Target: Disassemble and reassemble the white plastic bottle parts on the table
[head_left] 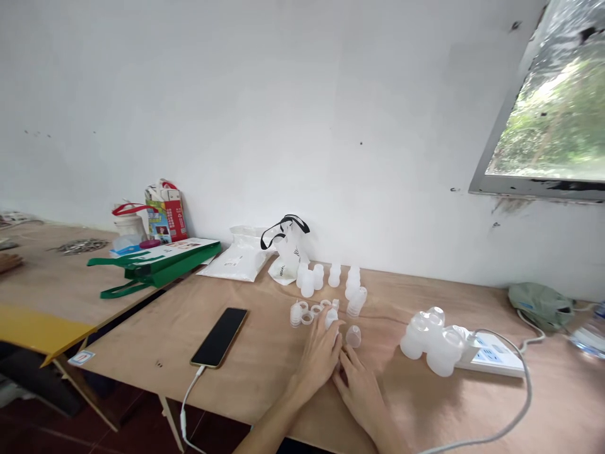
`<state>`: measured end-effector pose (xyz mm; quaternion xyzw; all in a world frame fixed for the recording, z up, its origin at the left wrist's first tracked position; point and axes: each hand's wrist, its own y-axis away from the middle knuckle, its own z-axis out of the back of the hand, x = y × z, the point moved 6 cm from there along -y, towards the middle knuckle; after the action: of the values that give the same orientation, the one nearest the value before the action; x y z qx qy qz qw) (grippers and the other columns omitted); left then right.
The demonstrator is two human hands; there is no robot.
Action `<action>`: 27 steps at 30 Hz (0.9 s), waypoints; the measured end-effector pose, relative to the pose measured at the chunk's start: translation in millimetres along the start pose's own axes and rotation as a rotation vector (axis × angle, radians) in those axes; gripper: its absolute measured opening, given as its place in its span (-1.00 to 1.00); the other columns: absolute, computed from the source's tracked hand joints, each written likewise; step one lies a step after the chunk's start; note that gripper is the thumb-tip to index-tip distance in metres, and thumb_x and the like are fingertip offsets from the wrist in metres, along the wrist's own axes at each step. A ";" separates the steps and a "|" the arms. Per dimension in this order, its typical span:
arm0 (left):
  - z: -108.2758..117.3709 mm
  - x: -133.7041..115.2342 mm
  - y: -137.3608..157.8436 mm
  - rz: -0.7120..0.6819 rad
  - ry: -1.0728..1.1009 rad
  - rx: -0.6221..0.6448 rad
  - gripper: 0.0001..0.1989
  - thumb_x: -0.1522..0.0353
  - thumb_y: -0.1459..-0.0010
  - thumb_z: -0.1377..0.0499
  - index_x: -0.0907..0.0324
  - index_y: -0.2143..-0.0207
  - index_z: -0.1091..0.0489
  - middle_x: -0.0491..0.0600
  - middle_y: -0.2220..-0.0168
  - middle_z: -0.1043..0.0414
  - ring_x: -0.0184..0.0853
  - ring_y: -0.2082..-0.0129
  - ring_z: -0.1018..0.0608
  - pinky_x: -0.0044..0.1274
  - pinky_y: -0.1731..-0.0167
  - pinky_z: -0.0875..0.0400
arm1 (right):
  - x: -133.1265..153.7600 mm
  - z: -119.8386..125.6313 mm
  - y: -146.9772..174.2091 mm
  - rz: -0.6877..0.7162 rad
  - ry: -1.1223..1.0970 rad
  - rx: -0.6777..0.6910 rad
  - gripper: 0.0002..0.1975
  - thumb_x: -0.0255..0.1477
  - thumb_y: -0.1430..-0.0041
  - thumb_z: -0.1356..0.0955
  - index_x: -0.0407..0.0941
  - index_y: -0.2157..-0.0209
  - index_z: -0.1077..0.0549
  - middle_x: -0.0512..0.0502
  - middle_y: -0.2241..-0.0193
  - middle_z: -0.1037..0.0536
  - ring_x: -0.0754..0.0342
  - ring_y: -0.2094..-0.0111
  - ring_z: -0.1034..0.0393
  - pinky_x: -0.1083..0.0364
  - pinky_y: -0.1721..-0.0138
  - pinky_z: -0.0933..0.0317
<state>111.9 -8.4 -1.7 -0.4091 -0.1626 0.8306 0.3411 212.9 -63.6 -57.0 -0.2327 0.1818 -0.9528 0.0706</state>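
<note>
My left hand [320, 354] is closed around a small translucent plastic bottle [331, 318], most of it hidden by the fingers. My right hand [358, 380] meets it from the right, fingers curled together against the left fingertips; whatever they grip is hidden. Just beyond the right fingers stands a translucent plastic cap [353, 336]. Ahead of the left hand lie several plastic rings [307, 317] and a ribbed clear piece [295, 314]. Farther back are several white translucent bottles, some in a cluster [307, 284] and some in a row [357, 301].
Large translucent bottles [442, 350] stand to the right beside a white power strip [503, 354] with a looping cable. A black phone [220, 337] on a cord lies left. White bags [239, 260], a green-edged bag [174, 265] and a grey-green cloth item [539, 304] sit farther back.
</note>
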 end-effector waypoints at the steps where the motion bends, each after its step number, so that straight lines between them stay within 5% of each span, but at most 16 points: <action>1: -0.3 3.6 -1.7 0.005 0.020 -0.014 -0.66 0.38 -0.43 0.02 0.06 -0.17 -0.36 0.09 -0.39 -0.05 -0.08 -0.39 -0.17 -0.16 -0.30 -0.23 | 2.4 2.0 -0.2 0.007 -0.011 -0.010 -0.59 -0.47 -0.34 -0.20 -0.10 -0.16 -0.42 -0.28 -0.17 -0.48 -0.16 -0.11 -0.48 -0.06 0.01 -0.44; 8: 26.4 3.3 -4.7 -0.069 0.143 -0.073 -0.61 0.27 -0.46 0.02 0.04 -0.27 -0.28 0.10 -0.33 -0.20 -0.10 -0.33 -0.28 -0.23 -0.29 -0.22 | 17.4 16.9 -0.7 0.075 -0.083 -0.078 -0.83 -0.39 -0.41 -0.23 0.02 0.14 -0.46 -0.04 0.18 -0.54 -0.01 0.21 -0.56 0.08 0.26 -0.40; 13: 60.3 16.9 23.7 0.075 0.214 -0.199 -0.47 0.24 -0.40 -0.08 0.07 -0.35 -0.11 0.15 -0.36 -0.15 -0.08 -0.36 -0.23 -0.21 -0.31 -0.17 | 21.4 15.2 -1.1 0.079 -0.156 -0.009 -0.81 -0.35 -0.45 -0.20 0.05 0.12 -0.44 -0.02 0.16 -0.52 0.02 0.22 -0.54 0.10 0.23 -0.37; 18: 46.7 40.7 38.6 0.233 0.208 -0.055 -0.59 0.36 -0.23 -0.19 0.13 -0.13 -0.30 0.13 -0.07 -0.47 -0.05 -0.08 -0.51 -0.26 -0.09 -0.40 | 21.7 14.2 -1.6 0.059 -0.186 0.034 -0.78 -0.29 -0.47 -0.18 0.06 0.12 -0.44 -0.02 0.19 -0.50 0.02 0.23 -0.52 0.08 0.24 -0.35; 23: 30.8 36.1 38.6 0.190 0.236 -0.023 -0.49 0.38 -0.25 -0.15 0.11 -0.25 -0.23 0.13 -0.14 -0.44 -0.06 -0.10 -0.51 -0.28 -0.10 -0.39 | 21.5 18.0 -0.9 0.055 -0.190 0.013 -0.77 -0.24 -0.46 -0.21 0.06 0.17 -0.47 0.01 0.24 -0.51 0.04 0.29 -0.51 0.10 0.31 -0.33; 27: 22.7 35.9 47.5 0.255 0.231 0.072 -0.60 0.25 -0.30 -0.18 0.10 -0.16 -0.33 0.11 0.03 -0.53 -0.04 0.01 -0.56 -0.29 0.00 -0.44 | 21.1 22.0 0.3 0.050 -0.200 -0.068 -0.71 -0.16 -0.43 -0.24 0.01 0.27 -0.48 0.01 0.34 -0.53 0.05 0.39 -0.49 0.11 0.34 -0.32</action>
<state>57.9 -17.0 -34.3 -0.5069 -0.0391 0.8198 0.2636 204.6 -75.4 -30.2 -0.3243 0.2120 -0.9160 0.1043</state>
